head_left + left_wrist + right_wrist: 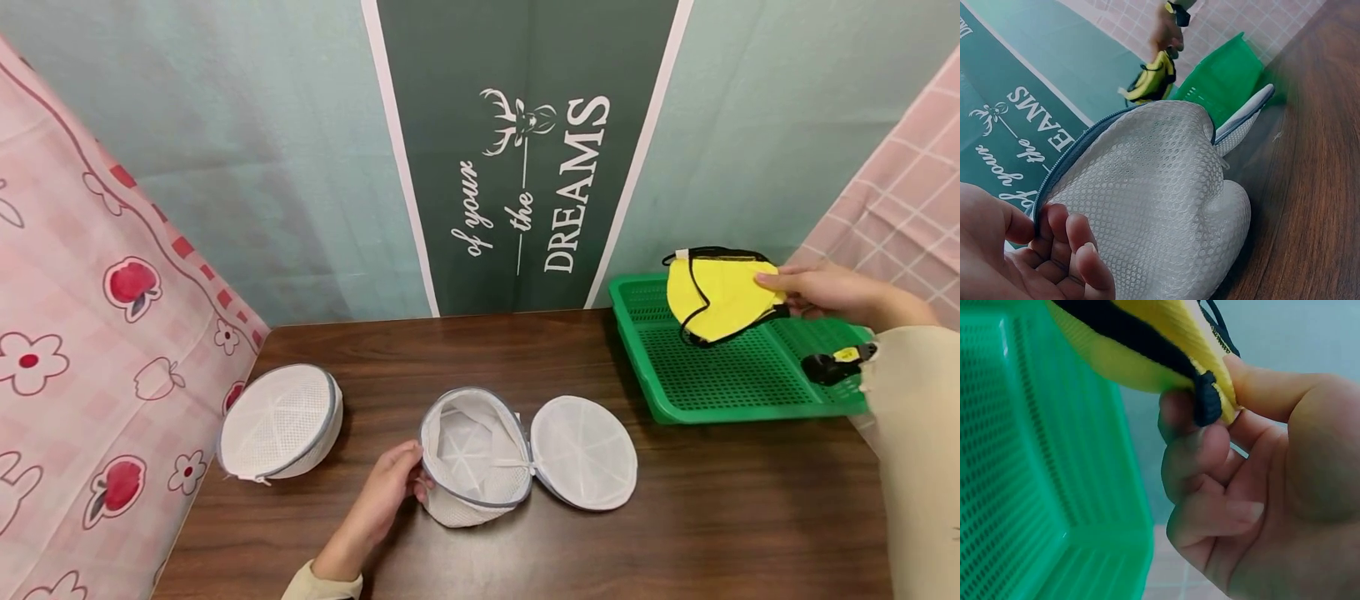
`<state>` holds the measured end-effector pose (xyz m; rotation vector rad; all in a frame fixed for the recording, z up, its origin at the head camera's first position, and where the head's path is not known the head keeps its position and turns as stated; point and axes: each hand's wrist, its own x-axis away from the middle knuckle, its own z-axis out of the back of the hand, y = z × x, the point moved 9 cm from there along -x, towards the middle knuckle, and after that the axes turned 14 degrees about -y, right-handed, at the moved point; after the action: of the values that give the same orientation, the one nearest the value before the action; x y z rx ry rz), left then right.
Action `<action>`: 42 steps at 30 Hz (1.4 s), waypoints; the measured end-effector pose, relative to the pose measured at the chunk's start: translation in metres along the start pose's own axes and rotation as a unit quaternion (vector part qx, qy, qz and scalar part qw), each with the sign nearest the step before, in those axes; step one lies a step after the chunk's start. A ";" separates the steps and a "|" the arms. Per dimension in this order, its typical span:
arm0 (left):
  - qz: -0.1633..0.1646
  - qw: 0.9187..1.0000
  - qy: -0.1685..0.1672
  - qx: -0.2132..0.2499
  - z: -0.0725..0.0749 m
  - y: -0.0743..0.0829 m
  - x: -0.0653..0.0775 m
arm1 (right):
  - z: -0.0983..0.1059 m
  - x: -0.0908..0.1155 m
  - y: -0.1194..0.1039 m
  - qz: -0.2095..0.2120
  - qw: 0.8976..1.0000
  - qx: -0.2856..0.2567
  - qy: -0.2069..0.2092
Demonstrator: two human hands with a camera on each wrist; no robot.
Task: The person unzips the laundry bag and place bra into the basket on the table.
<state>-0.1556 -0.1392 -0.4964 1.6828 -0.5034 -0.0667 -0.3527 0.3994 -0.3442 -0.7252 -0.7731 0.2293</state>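
A white mesh laundry bag [468,454] with a grey-blue zip rim stands unzipped on the wooden table, its round lid [583,452] folded out to the right. My left hand [390,479] pinches the bag's left rim between thumb and fingers. At the far right, my right hand [828,292] holds up a yellow garment [716,296] with black trim, thin black straps and a small white tag. Thumb and curled fingers pinch one black-edged corner of it in the right wrist view. Below the garment is a green plastic basket [633,358].
Another round mesh bag [277,421], its lid on, sits at the table's left. A black strap with a yellow label [836,364] shows at my right wrist, over the basket's right side. Green cloth [300,167] hangs behind the table, pink patterned cloth [75,333] on the left.
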 end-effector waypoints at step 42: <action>-0.003 1.000 -0.017 -0.004 0.005 0.002 0.003 | -0.082 -0.067 0.063 -0.090 0.991 -0.055 -0.082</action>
<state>-0.1554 -0.1454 -0.4945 1.6785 -0.5219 -0.1011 -0.3382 0.3748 -0.4643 -0.7410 -1.0085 0.0837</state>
